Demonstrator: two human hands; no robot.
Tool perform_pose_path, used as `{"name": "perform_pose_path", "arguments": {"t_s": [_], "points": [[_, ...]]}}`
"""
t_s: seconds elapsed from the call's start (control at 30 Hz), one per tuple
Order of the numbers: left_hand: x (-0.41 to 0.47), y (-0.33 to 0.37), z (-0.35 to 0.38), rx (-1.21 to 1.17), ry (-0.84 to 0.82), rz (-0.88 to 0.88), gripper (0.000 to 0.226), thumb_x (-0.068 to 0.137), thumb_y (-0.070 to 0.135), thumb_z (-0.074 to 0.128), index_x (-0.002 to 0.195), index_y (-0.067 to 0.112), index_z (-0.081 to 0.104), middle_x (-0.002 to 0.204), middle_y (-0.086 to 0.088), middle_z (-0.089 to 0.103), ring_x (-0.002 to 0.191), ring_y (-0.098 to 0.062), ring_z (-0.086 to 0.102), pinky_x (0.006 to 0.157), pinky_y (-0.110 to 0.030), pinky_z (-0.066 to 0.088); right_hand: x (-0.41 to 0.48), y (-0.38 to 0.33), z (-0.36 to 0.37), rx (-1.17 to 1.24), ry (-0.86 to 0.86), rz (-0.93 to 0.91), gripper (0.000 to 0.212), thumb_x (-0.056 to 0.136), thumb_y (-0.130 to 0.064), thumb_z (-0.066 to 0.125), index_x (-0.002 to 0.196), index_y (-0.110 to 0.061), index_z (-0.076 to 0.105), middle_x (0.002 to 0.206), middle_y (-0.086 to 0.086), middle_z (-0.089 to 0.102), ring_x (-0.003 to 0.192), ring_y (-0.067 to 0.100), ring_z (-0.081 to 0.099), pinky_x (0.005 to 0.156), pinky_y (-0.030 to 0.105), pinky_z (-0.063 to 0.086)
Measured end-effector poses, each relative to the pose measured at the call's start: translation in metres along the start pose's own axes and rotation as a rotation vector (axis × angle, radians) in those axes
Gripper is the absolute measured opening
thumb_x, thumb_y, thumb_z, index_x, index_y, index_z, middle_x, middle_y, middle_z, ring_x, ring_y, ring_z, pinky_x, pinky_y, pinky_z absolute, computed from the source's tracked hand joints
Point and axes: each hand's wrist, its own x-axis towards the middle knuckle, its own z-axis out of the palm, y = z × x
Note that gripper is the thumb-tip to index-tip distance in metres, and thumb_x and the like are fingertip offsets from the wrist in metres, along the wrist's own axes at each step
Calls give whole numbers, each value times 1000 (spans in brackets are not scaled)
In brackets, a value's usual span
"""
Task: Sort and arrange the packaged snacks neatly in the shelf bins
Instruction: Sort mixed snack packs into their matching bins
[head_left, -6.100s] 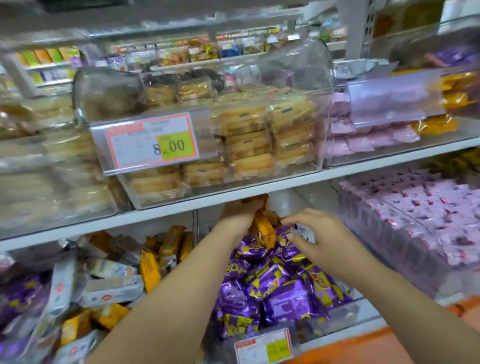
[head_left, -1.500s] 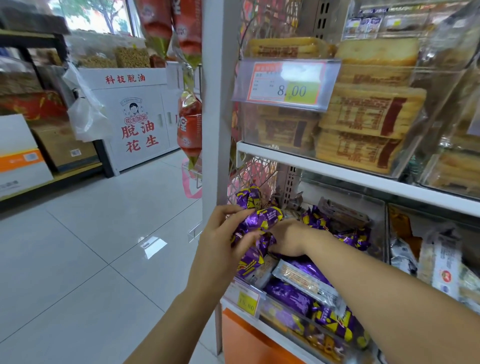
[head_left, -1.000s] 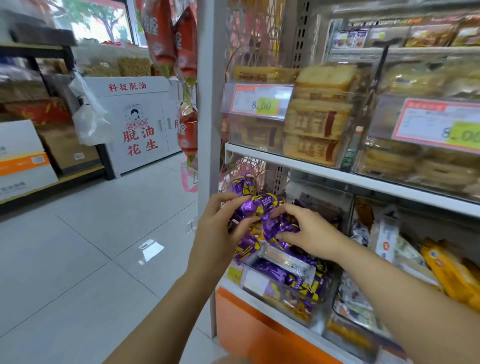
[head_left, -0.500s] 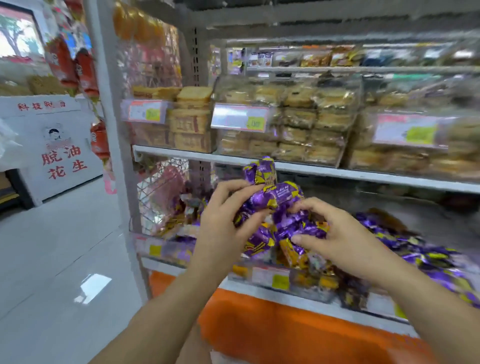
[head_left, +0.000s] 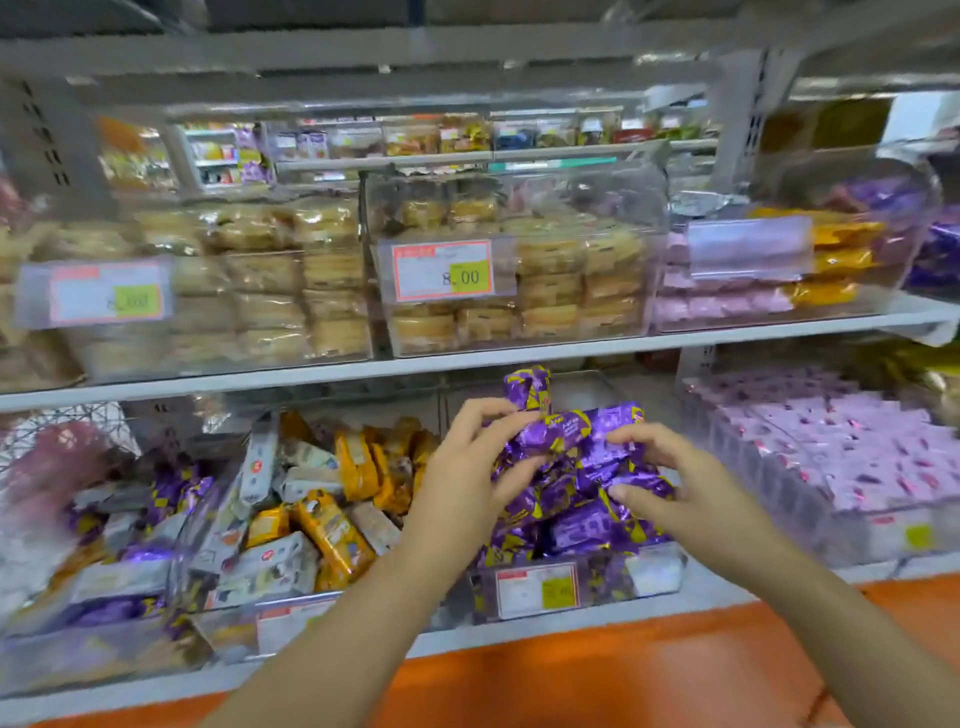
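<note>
Now my left grip (head_left: 470, 470) and right grip (head_left: 670, 480) clamp shiny purple foil packets (head_left: 569, 434) just above their clear bin (head_left: 655, 570).

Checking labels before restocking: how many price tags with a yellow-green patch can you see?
4: left biscuit-bin tag and middle biscuit-bin tag on the upper shelf; purple-snack bin tag and pink-snack bin tag below. Others may be hidden or blurred.

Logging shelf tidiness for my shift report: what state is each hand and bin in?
Left hand, grips a bunch of purple packets.
Right hand, pinches the same bunch.
Purple bin, heaped with loose purple packets.
Mixed bin, orange and white packets jumbled.
Pink bin, packets in flat rows.
Biscuit bin, packs stacked in columns.
</note>
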Motion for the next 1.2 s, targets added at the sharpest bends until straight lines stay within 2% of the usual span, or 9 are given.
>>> {"name": "perform_pose_path", "arguments": {"t_s": [0.13,0.33,0.5,0.6,0.7,0.83,1.0,1.1,1.2], "points": [[16,-21,35,149,-82,-85,37,84,39,61,114,18,65,111,7,50,87,-9,54,79,-21,44,21,36,-12,-108,56,72,37,78,-15,74,97,-41,56,93,5,65,86,23,62,75,28,44],[43,-57,48,465,-455,-504,45,90,41,57,131,21,54,123,-10,56,114,-27,55,92,-33,43,58,65,-13,-353,28,55,34,77,-26,75,106,-32,61,98,-4,54,88,15,55,81,28,40],[44,-69,41,814,-611,-382,57,88,65,36,137,35,37,125,-1,60,119,-27,53,97,-38,39,77,66,-8,-610,-113,30,37,86,-34,64,122,-31,55,132,0,46,126,17,43,98,26,36],[41,-69,38,774,-618,-359,62,86,69,35,140,40,28,131,1,52,125,-25,45,102,-38,33,87,69,-8,-597,-112,49,37,86,-31,65,122,-29,57,142,3,40,136,17,34,104,24,29],[34,-68,37,631,-656,-357,69,79,78,32,140,45,28,134,-1,39,129,-24,35,107,-36,27,97,75,-4,-522,-74,24,31,81,-19,71,112,-22,65,125,4,55,120,23,50,99,31,39],[25,-73,36,468,-758,-222,95,58,93,-7,134,55,34,141,16,29,136,-10,22,114,-37,9,118,71,13,-499,-95,-35,27,85,-17,66,112,-20,67,113,-1,65,108,20,58,91,28,43],[33,-85,24,324,-867,-333,56,88,70,10,127,55,48,127,29,40,136,-1,17,116,-44,3,157,71,46,-388,-189,25,34,86,-13,63,121,-14,62,118,5,64,112,21,57,79,18,35],[34,-90,23,301,-944,-337,39,95,56,24,128,55,45,127,27,42,131,2,27,115,-46,8,177,79,61,-451,-340,69,49,86,-16,65,133,-18,52,134,4,55,122,21,50,97,24,36],[33,-95,24,311,-987,-292,44,91,63,25,132,56,39,130,26,40,128,2,31,112,-46,14,188,75,68,-481,-501,71,60,89,-9,57,144,-20,36,148,2,38,133,18,39,102,20,27]]}}
